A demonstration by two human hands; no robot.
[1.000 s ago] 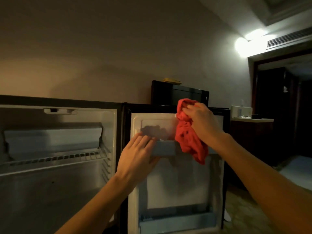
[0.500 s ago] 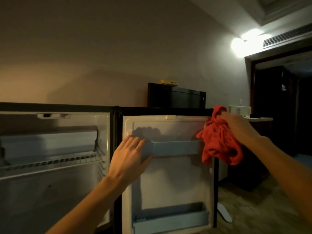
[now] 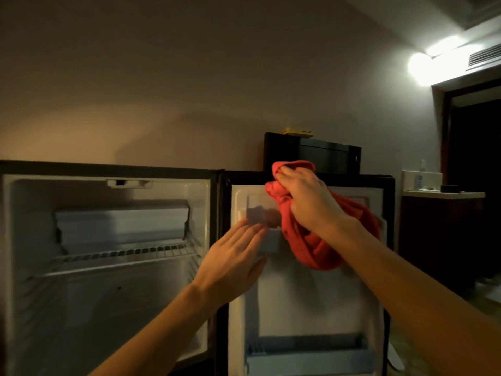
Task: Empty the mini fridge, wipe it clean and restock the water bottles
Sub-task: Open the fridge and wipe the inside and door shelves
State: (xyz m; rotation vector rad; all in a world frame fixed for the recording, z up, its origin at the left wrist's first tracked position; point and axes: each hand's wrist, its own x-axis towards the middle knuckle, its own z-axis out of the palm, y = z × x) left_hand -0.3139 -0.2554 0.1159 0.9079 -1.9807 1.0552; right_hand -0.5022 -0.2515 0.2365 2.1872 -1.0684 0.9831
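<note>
Head view: mini fridge (image 3: 108, 267) empty with door (image 3: 311, 294) swung wide, no water bottles in sight, right hand (image 3: 306, 202) squeezing red cloth (image 3: 311, 248) against door top, left hand (image 3: 233, 261) flat on door shelf (image 3: 273, 241), wiping underway, restocking left.

1 mini fridge (image 3: 108, 267) at frame left, door (image 3: 306, 294) swung open at center w/ 2 door shelves; 1 wire rack (image 3: 122, 256) inside. 2 hands, 1 red cloth (image 3: 311, 245). 1 black box (image 3: 320, 156) behind.
</note>
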